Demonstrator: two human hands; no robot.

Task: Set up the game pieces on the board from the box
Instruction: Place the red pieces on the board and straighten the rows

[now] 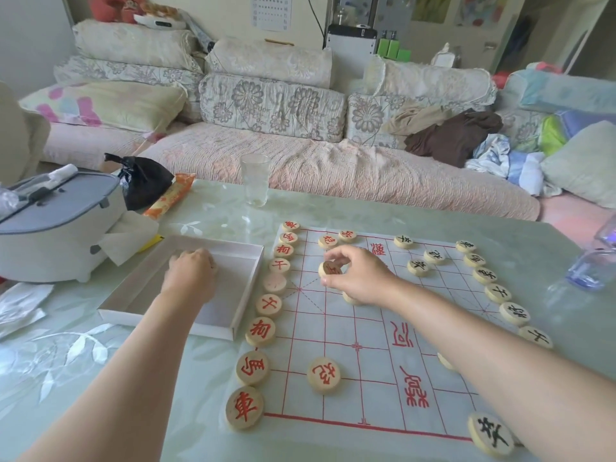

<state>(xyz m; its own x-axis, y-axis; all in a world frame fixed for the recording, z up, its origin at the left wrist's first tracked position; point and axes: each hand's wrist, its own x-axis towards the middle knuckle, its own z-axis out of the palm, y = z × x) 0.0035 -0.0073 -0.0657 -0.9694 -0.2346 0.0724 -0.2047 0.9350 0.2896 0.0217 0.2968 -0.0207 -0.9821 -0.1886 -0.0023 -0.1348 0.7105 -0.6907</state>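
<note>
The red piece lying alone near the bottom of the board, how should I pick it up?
Pinch the red piece by its round rim, thumb on one side and a finger on the other, coming straight down from above. It lies flat on the board, a low disc with its face up, and nothing touches it, so the whole edge is probably free to reach.

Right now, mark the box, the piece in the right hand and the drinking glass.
Box (248,288): head view, on its right wall.
Piece (330,268): head view, on its tilted face between the fingers of the right hand.
Drinking glass (255,181): head view, on its middle.
</note>
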